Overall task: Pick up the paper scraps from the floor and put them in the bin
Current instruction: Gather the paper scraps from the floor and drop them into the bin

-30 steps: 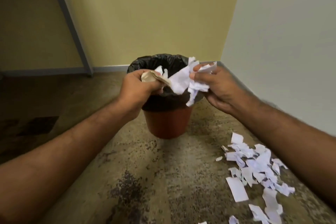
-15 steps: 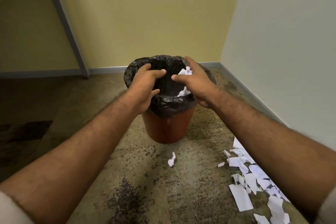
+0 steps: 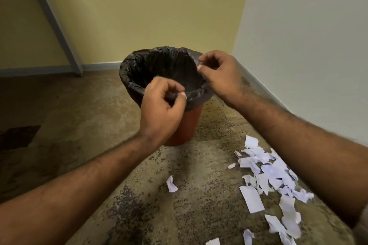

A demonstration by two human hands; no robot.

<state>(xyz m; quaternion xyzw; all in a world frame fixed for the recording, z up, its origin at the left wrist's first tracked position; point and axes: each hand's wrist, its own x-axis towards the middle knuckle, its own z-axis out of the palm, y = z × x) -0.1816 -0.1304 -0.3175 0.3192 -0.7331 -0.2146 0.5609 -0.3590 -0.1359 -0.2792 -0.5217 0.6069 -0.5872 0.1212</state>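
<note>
Bottom of the bin point(image 3: 185, 127) interior lost in the dark of the black liner point(image 3: 151, 61); contents not readable. Near rim and part of the orange wall hidden behind the left hand point(image 3: 161, 109); right rim covered by the right hand point(image 3: 221, 73). Both hands softly blurred, fingertips curled in, so impossible to tell whether anything tiny is pinched in either grip. Paper scraps point(image 3: 272, 173) partly tucked under the right forearm and cut off by the bottom edge. Both forearms cropped at the frame edges.
</note>
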